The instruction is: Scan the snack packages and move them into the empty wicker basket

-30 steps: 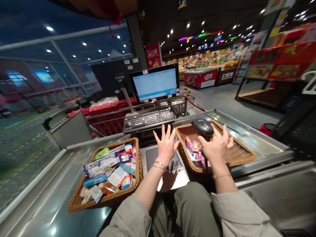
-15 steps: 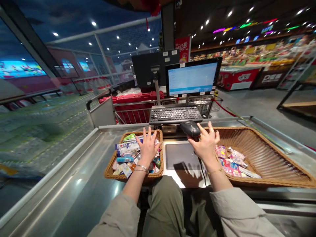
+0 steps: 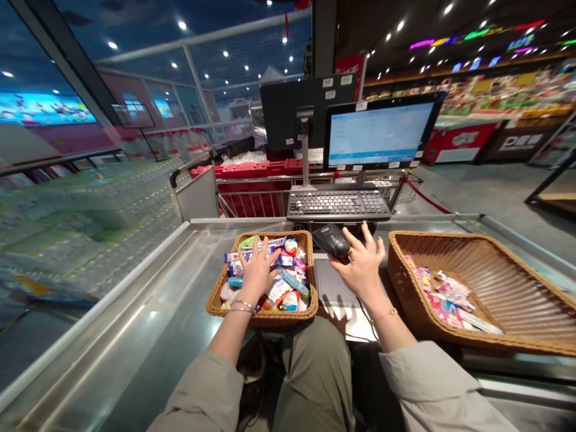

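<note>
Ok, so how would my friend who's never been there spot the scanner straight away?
Find the bright screen, then the black keyboard below it. Below the keyboard, between the small basket and the large basket, is the scanner, in the person's right grip. It's black too, but unlike the keyboard it has a smooth, rounded head and no rows of keys.

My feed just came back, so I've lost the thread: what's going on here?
A person at a metal counter holds a black handheld scanner in the right hand, between two wicker baskets. The left hand, fingers spread, is over the left basket, which is full of small wrapped items; I can't tell whether it touches them. The right basket holds only a few packets. A lit monitor stands behind the keyboard.
</note>
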`<move>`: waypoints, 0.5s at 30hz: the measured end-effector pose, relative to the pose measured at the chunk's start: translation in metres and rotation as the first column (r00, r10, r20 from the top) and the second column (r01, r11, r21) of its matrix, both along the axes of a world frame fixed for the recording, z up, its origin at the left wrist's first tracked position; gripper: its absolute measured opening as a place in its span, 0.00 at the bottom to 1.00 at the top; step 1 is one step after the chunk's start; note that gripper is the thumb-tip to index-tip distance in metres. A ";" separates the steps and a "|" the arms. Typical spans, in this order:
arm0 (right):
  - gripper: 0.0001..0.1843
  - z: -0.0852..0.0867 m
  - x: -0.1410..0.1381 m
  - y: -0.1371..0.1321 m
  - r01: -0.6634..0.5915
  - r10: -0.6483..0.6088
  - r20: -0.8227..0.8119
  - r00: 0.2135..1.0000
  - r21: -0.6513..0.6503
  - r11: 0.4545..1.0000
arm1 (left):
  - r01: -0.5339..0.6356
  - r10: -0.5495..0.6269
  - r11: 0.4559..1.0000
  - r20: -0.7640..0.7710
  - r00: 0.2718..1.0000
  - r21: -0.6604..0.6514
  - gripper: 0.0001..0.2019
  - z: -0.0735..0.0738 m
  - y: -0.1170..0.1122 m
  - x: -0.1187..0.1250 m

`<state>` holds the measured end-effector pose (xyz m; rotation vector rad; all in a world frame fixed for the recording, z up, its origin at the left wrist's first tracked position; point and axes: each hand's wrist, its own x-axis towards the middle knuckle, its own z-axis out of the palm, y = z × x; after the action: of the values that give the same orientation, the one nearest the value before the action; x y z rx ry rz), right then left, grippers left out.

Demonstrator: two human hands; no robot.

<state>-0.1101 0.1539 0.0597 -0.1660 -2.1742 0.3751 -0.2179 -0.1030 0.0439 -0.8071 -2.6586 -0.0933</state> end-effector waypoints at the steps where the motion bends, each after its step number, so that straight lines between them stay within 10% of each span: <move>1: 0.11 -0.001 -0.001 -0.002 -0.004 0.004 0.002 1.000 0.002 1.000 | 0.052 -0.051 0.998 0.021 0.998 -0.024 0.28 0.000 0.002 -0.002; 7: 0.10 -0.005 -0.002 -0.009 -0.026 0.026 0.018 1.000 -0.004 1.000 | 0.367 -0.350 0.918 0.127 0.928 -0.151 0.21 -0.003 0.018 -0.012; 15: 0.09 -0.010 -0.003 -0.015 -0.016 0.017 0.043 0.999 -0.020 1.000 | 0.497 -0.484 0.866 0.148 0.862 -0.061 0.10 -0.017 0.021 -0.024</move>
<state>-0.1132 0.1392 0.0493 -0.1692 -2.2165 0.4059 -0.2415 -0.0820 0.0272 -1.5495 -2.5172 -0.1489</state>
